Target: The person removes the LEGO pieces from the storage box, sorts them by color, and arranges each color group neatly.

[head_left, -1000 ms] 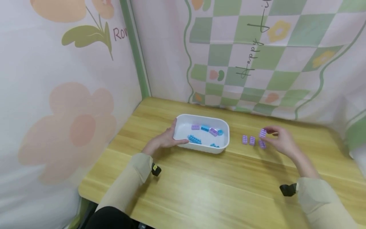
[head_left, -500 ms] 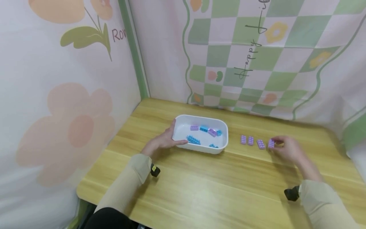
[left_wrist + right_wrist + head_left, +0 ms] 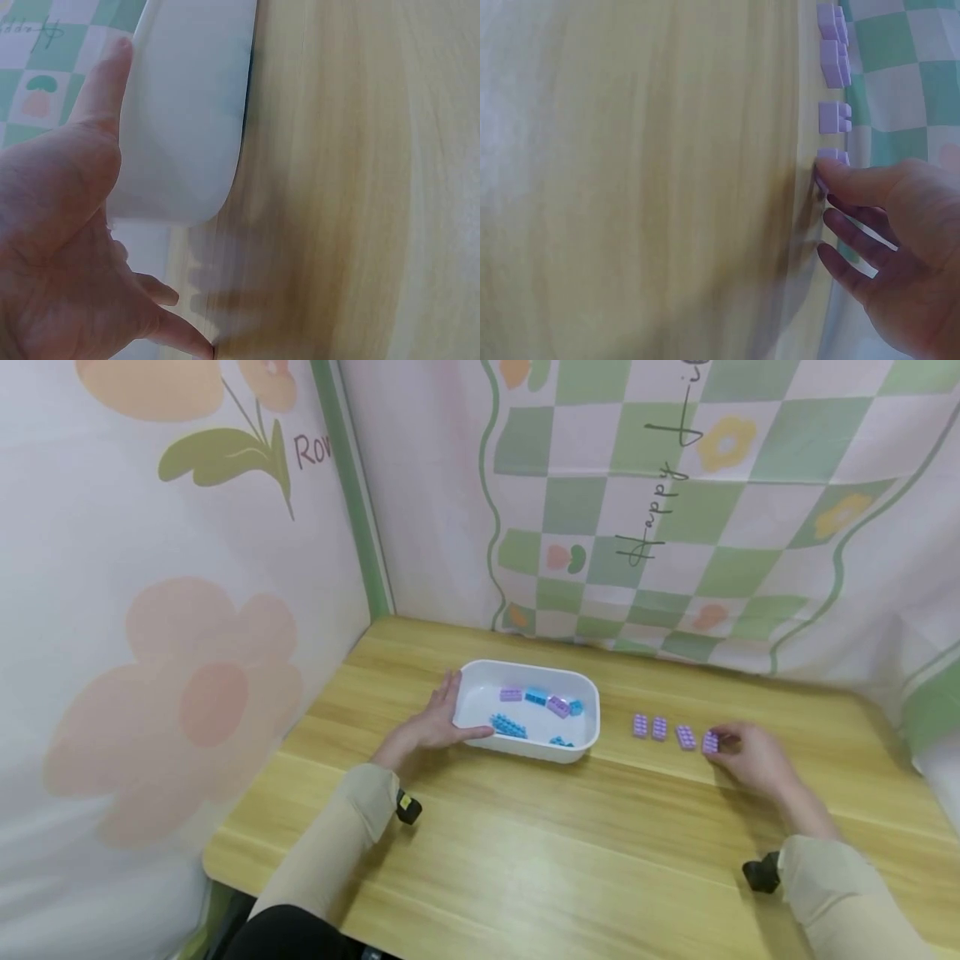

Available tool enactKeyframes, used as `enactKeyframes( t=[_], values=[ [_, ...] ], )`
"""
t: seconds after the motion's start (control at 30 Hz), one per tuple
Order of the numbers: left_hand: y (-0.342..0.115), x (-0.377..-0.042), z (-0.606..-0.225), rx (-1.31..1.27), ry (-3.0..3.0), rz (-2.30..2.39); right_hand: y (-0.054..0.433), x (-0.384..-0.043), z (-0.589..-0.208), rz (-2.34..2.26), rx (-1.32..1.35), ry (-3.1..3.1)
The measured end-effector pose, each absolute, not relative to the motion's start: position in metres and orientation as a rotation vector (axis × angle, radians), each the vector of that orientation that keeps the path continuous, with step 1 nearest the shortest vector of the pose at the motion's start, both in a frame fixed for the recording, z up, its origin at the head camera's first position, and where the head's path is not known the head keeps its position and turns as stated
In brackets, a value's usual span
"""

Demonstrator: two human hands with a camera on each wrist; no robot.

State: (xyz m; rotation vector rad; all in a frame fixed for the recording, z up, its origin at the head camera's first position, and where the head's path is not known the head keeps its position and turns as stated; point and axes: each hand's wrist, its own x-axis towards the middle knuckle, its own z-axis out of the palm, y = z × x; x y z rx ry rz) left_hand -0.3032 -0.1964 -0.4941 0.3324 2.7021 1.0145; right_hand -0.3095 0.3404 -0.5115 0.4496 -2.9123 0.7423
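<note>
Head view: one lilac, rectangular, studded plastic brick (image 3: 709, 742), on the yellowish wood-grain desk (image 3: 510, 843), towards its far right corner; pinched between thumb and forefinger of the person's right grip (image 3: 753, 764). Judged light, stiff and not easily broken; smooth sides might slip slightly; best taken across two opposite side faces, studs left free. To its left, three matching lilac bricks (image 3: 659, 729), loosely in line with the desk's far edge, the nearest close enough to be nudged by a fingertip. Further left, one white, rectangular, round-cornered plastic bin (image 3: 543, 750), containing two lilac bricks and several blue studded pieces (image 3: 508, 725), some partly hidden by the near wall. Left grip (image 3: 427, 724), unclenched, set about the bin's near left corner, thumb along the near wall. At the desk's far edge, one hanging green-and-white chequered cloth (image 3: 652, 510), probably limiting reach beyond. Left wrist view: bin wall, thumb laid straight against it, other fingers spread; contents concealed by the wall. Right wrist view: held brick at the end of the row, thumb covering part of it, remaining fingers loosely bent and off it; bare desk on the near side, the only close obstacle being the neighbouring brick.
</note>
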Motion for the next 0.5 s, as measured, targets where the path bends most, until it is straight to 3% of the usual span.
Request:
enactKeyframes(
  t=[0.5],
  values=[
    [-0.196,-0.304,-0.494,0.328,2.697,0.992,0.324,-0.304,-0.495,0.789,0.423,-2.924]
  ],
)
